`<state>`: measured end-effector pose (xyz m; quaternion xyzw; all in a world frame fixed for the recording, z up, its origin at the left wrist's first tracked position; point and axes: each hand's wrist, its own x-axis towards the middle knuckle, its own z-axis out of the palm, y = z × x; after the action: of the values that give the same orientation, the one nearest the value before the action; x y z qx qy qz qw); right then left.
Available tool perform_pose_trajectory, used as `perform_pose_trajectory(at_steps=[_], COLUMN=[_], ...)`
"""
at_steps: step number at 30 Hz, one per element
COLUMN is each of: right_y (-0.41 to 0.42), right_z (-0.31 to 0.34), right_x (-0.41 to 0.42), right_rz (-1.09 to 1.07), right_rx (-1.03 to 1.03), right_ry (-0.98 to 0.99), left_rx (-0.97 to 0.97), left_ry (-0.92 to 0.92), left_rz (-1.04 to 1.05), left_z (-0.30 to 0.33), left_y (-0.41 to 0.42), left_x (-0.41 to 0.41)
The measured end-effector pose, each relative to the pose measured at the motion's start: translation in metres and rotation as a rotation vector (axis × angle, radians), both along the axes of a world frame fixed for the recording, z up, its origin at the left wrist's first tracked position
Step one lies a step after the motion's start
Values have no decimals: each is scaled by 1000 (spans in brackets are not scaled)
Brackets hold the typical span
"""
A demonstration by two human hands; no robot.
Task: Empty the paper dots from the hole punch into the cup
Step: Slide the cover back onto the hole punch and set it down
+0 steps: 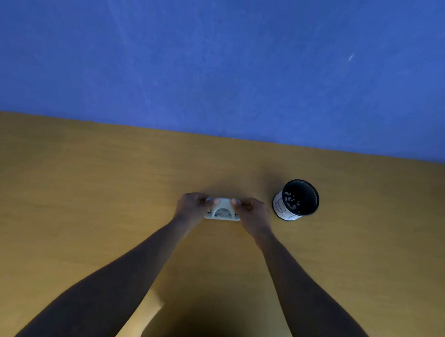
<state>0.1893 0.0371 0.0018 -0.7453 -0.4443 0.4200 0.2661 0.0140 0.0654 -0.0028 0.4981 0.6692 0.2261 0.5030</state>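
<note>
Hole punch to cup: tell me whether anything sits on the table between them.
Nothing visible does. The hole punch is held at both ends by the left hand and right hand. The cup stands upright to its right, open, with pale dots already inside. Only bare table lies between them.

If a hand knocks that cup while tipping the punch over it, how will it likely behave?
The cup looks like thin paper holding only a few paper dots, so it is probably very light and would slide or tip easily. Being round, it would likely roll once on its side.
</note>
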Motion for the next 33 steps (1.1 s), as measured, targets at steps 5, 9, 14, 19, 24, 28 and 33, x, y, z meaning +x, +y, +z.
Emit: perform_pose_trajectory(at_steps=[5, 9, 14, 19, 24, 28, 33], right_y=[4, 7, 8, 3, 0, 4, 13], right_z=[-5, -6, -6, -10, -12, -15, -15], right_x=[-4, -7, -6, -1, 5, 6, 16], right_rz=[-41, -13, 13, 81, 151, 248, 317], right_rx=[41, 74, 71, 78, 135, 110, 29], right_ry=[-32, -99, -146, -158, -192, -234, -236], left_rx=[4, 44, 123, 166, 237, 253, 168], left_ry=[61, 118, 199, 211, 200, 243, 278], left_rz=[-30, -48, -98, -120, -141, -270, -350], left_z=[-2, -5, -10, -11, -10, -12, -10], left_y=[10, 11, 8, 7, 3, 4, 15], left_x=[4, 8, 10, 6, -2, -6, -4])
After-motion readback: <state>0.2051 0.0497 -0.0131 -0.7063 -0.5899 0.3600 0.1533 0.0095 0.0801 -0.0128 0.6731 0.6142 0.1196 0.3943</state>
